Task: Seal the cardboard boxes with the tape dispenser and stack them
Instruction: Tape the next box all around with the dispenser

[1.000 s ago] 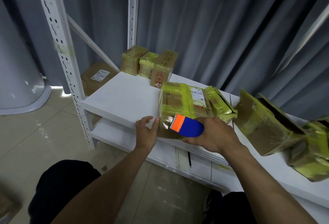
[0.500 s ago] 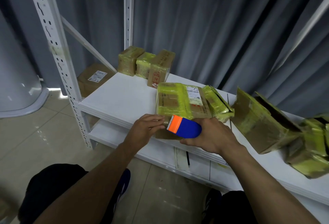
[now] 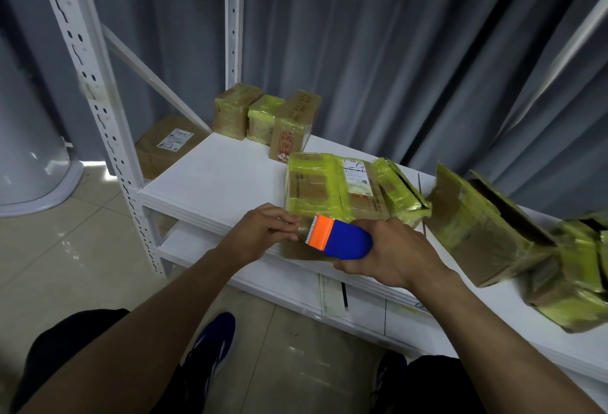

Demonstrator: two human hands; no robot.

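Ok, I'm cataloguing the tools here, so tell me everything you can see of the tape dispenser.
The tape dispenser looks plastic: a rounded blue body and an orange front with a pale toothed edge. It lies roughly level, teeth pointing left, over the near end of a yellow-taped box on the white shelf. The right hand grips the blue body; the left hand, fingers curled, sits just beside the teeth. No roll shows.

R hand [image 3: 394,254] grips dispenser [image 3: 343,242] on box [image 3: 316,186], L hand [image 3: 263,232] touching.
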